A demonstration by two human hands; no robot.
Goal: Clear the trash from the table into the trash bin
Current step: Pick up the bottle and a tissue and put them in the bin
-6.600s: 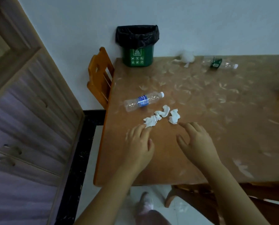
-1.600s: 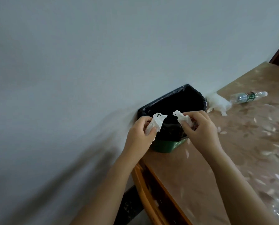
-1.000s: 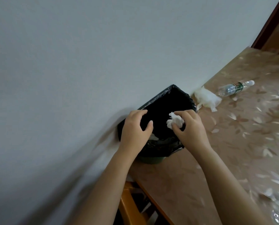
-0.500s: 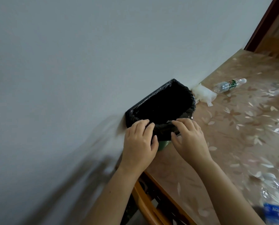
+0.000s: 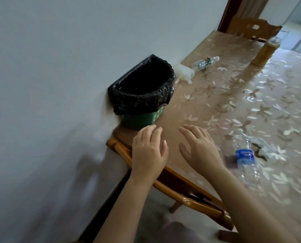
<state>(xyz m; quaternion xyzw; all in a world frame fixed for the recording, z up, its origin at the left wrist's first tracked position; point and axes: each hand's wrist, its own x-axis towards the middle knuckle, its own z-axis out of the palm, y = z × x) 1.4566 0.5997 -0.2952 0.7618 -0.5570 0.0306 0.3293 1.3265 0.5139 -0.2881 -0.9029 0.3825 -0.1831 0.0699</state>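
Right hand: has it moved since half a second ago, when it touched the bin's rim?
Yes. The right hand has drawn back from the black-lined green trash bin, toward the person, empty.

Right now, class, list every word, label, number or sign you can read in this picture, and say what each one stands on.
None can be read in full.
Near bottle: blue label with white lettering, blurred, unreadable.
Far bottle: green label, too small to read.
Trash bin: pale marks on its green side, mostly hidden by the black bag, unreadable.
Wooden canister: no text visible.
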